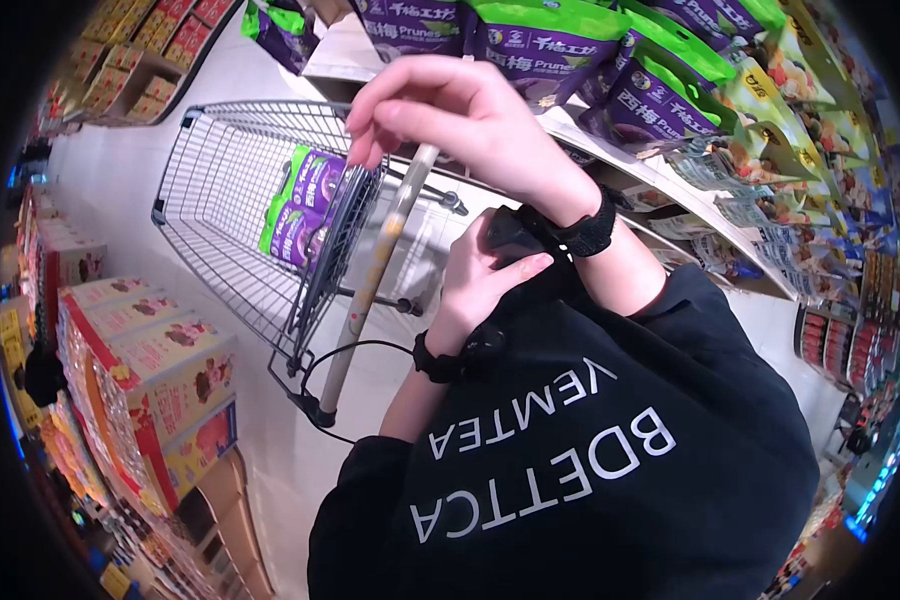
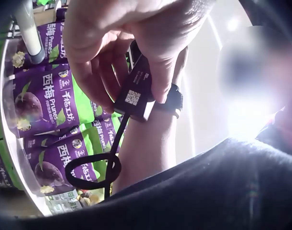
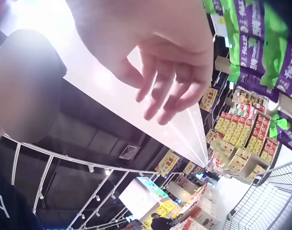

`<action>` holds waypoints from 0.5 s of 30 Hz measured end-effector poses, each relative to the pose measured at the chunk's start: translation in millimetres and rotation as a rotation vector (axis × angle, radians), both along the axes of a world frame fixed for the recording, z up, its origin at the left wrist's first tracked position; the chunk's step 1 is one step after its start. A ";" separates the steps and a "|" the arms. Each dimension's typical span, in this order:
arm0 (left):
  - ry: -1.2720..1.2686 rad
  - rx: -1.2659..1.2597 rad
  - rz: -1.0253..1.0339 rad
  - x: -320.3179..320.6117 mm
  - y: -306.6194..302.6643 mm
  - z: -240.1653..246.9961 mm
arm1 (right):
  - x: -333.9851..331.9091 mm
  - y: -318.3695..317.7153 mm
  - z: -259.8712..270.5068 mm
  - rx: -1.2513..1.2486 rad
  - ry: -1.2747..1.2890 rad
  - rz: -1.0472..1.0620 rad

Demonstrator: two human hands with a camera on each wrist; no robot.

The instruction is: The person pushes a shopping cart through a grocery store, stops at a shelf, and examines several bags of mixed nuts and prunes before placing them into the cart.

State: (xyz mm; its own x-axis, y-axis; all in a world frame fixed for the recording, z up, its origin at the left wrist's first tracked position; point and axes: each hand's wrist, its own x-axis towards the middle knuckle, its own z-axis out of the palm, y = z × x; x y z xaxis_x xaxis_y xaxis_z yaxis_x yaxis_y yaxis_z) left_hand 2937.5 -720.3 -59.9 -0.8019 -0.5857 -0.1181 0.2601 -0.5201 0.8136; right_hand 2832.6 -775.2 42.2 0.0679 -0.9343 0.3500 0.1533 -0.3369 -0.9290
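My left hand (image 1: 470, 275) reaches across to the right wrist. Its thumb and fingers grip a small black box-shaped device (image 2: 135, 88) with a QR code label and a cable. A black strap (image 1: 590, 232) goes round the right wrist. Held up beside the shelf, my right hand (image 1: 470, 115) has loosely curled fingers with nothing between them. In the head view it overlaps the top end of the shopping cart's handle bar (image 1: 380, 260). Purple and green bags of prunes (image 1: 305, 210) lie inside the wire cart (image 1: 185, 190).
More prune bags (image 1: 545, 45) stand on the shelf at the upper right, with yellow bags (image 1: 770, 100) beside them. Stacked cartons (image 1: 150, 370) line the left side of the aisle. A black cable (image 1: 355, 347) loops near the cart handle's lower end.
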 end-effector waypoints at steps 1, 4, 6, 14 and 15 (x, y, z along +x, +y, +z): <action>0.007 0.053 -0.003 -1.1 2.1 -3.8 | -2.8 -1.1 0.7 0.037 -0.024 0.005; 0.090 0.067 0.088 -13.3 4.7 -6.5 | -16.2 -8.0 -6.3 0.108 -0.110 0.014; 0.092 0.062 0.113 -22.6 -1.8 -7.6 | -29.1 -13.3 -9.4 0.180 -0.191 0.068; -0.142 0.022 0.206 -63.2 -27.6 -12.3 | -72.2 -60.1 -53.6 0.230 0.016 0.144; -0.151 0.050 0.243 -65.6 -28.9 -14.2 | -71.4 -67.0 -57.8 0.259 0.019 0.162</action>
State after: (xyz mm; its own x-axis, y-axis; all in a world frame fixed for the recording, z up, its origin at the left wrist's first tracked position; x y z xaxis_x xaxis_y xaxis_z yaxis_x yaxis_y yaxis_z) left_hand 2872.0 -749.2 -74.1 -0.6098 -0.7491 -0.2588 0.2601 -0.4976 0.8275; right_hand 2761.2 -842.2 -15.7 0.2274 -0.9688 0.0988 0.1671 -0.0611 -0.9840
